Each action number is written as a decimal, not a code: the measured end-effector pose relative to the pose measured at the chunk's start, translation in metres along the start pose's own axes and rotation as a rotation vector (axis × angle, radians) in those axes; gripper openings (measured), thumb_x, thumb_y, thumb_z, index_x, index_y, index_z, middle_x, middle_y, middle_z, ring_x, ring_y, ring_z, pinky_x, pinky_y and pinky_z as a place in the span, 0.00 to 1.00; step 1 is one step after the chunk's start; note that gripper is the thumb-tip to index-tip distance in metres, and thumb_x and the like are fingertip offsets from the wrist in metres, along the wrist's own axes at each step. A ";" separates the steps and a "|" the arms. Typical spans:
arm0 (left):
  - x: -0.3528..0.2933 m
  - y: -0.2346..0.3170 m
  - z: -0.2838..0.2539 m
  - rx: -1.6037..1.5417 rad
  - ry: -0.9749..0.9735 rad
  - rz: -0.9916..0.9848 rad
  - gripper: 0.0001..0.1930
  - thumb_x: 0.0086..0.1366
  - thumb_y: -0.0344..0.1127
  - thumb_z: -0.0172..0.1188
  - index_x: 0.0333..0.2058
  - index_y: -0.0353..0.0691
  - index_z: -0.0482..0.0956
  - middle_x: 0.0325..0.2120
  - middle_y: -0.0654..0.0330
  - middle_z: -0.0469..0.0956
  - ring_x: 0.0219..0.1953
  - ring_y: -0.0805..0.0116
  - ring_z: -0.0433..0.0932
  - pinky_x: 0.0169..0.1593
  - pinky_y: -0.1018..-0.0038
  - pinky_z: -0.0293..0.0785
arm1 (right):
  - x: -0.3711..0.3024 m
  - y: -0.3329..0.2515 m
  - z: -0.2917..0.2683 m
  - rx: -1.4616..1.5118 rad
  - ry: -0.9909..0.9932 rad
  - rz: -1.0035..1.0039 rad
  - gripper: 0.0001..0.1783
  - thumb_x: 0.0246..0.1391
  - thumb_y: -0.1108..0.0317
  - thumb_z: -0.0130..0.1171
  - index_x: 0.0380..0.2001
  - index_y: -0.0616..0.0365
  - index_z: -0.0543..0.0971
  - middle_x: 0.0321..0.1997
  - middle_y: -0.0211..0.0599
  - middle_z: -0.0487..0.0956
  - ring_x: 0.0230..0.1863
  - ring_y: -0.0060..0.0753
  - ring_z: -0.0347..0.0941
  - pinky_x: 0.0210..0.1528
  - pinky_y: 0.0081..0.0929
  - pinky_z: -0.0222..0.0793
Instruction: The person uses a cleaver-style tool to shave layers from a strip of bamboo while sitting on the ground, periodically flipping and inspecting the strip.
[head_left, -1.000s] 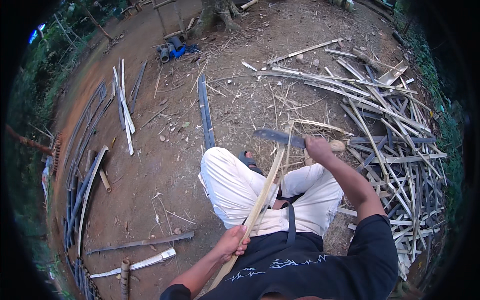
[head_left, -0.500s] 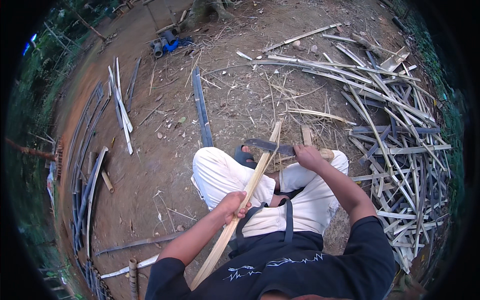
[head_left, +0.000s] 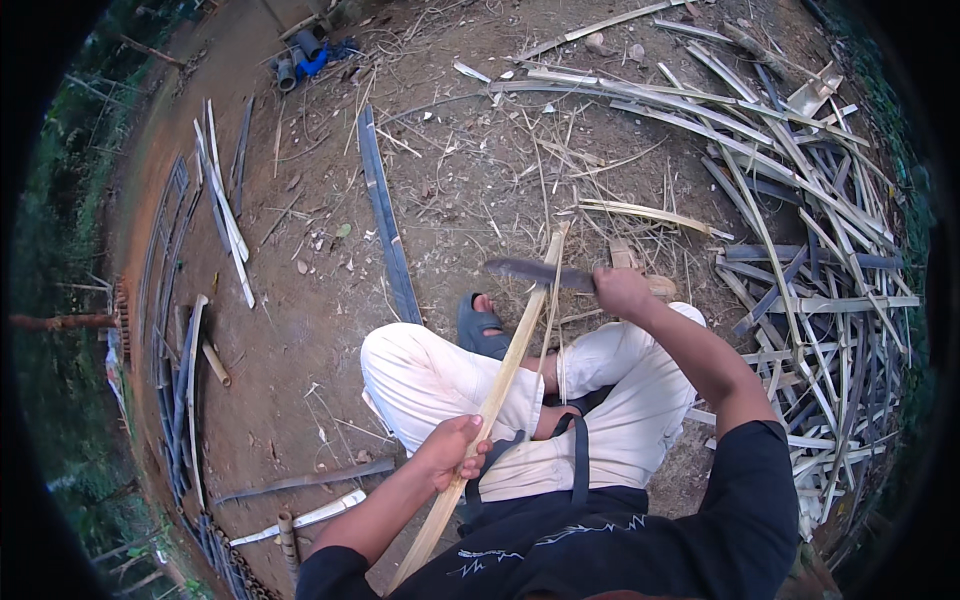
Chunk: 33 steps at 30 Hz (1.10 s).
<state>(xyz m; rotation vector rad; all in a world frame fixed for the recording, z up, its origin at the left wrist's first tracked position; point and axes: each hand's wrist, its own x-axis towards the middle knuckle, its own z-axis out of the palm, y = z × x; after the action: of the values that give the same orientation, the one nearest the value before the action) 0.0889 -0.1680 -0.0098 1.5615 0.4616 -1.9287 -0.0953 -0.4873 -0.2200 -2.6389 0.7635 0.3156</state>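
I sit on bare earth with a long pale bamboo strip (head_left: 505, 372) lying across my lap, pointing away from me. My left hand (head_left: 452, 450) grips the strip near my left thigh. My right hand (head_left: 620, 291) holds a large knife (head_left: 535, 272) by its handle; the dark blade lies crosswise against the strip near its far end. A thin sliver (head_left: 556, 330) hangs from the strip beside the blade.
A heap of split bamboo strips (head_left: 800, 250) fans out at the right. A long dark slat (head_left: 385, 220) lies ahead on the dirt. More slats (head_left: 180, 330) line the left edge. Blue objects (head_left: 305, 55) sit at the far top.
The strip has slid forward and lower across my lap. My left hand moved up the strip; the knife blade now sits nearer its far end.
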 end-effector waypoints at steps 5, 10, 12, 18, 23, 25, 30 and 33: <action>0.000 0.007 0.000 0.046 0.041 -0.018 0.15 0.77 0.49 0.46 0.42 0.42 0.66 0.23 0.66 0.65 0.16 0.80 0.58 0.16 0.82 0.58 | 0.022 0.053 0.026 -0.052 0.018 0.154 0.07 0.54 0.70 0.51 0.34 0.61 0.75 0.32 0.49 0.84 0.33 0.47 0.84 0.35 0.42 0.80; 0.001 0.007 -0.004 -0.002 0.017 -0.048 0.14 0.78 0.46 0.44 0.44 0.41 0.66 0.23 0.64 0.66 0.15 0.80 0.59 0.16 0.81 0.58 | 0.005 0.023 0.016 -0.053 0.019 -0.090 0.07 0.51 0.70 0.51 0.33 0.62 0.74 0.32 0.49 0.83 0.32 0.48 0.83 0.35 0.43 0.79; -0.001 0.014 0.001 0.025 0.038 -0.047 0.13 0.78 0.45 0.43 0.46 0.41 0.66 0.22 0.64 0.66 0.15 0.79 0.58 0.16 0.81 0.58 | 0.003 0.037 0.025 -0.117 0.146 -0.299 0.08 0.50 0.69 0.51 0.34 0.61 0.73 0.31 0.48 0.82 0.32 0.49 0.82 0.36 0.45 0.78; 0.001 0.013 0.000 0.045 0.051 0.011 0.12 0.78 0.44 0.43 0.42 0.40 0.66 0.23 0.64 0.67 0.15 0.79 0.59 0.16 0.81 0.59 | 0.027 0.063 0.023 0.070 -0.023 0.343 0.11 0.52 0.70 0.54 0.35 0.65 0.80 0.36 0.54 0.83 0.39 0.55 0.82 0.43 0.47 0.78; 0.005 0.000 0.003 0.136 0.126 0.073 0.13 0.78 0.44 0.42 0.41 0.39 0.67 0.23 0.63 0.68 0.15 0.78 0.62 0.16 0.80 0.60 | -0.002 0.047 0.006 0.069 0.040 0.217 0.08 0.51 0.70 0.55 0.32 0.62 0.79 0.32 0.54 0.82 0.34 0.55 0.82 0.39 0.49 0.78; 0.009 -0.008 0.001 0.115 0.098 0.095 0.15 0.78 0.46 0.43 0.43 0.40 0.68 0.23 0.63 0.69 0.15 0.78 0.63 0.16 0.80 0.61 | -0.026 0.029 -0.001 0.058 0.022 0.158 0.07 0.50 0.70 0.55 0.31 0.61 0.78 0.32 0.54 0.82 0.34 0.54 0.82 0.38 0.49 0.77; 0.006 -0.027 0.012 0.179 0.113 0.214 0.16 0.78 0.46 0.42 0.46 0.38 0.68 0.24 0.61 0.72 0.17 0.75 0.68 0.19 0.77 0.67 | -0.096 -0.044 -0.031 0.172 0.128 0.198 0.08 0.48 0.71 0.56 0.31 0.63 0.78 0.27 0.54 0.82 0.31 0.57 0.81 0.36 0.50 0.77; 0.000 -0.036 0.016 0.225 0.053 0.306 0.15 0.78 0.43 0.41 0.49 0.37 0.66 0.28 0.59 0.74 0.21 0.73 0.72 0.23 0.75 0.72 | -0.121 -0.077 -0.056 0.377 0.252 0.306 0.11 0.50 0.67 0.59 0.33 0.64 0.80 0.25 0.53 0.80 0.30 0.57 0.81 0.35 0.51 0.76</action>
<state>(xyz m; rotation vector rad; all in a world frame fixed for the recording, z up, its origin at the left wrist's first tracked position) 0.0539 -0.1508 -0.0096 1.7142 0.0204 -1.7515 -0.1473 -0.3938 -0.1097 -2.2274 1.1846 -0.0824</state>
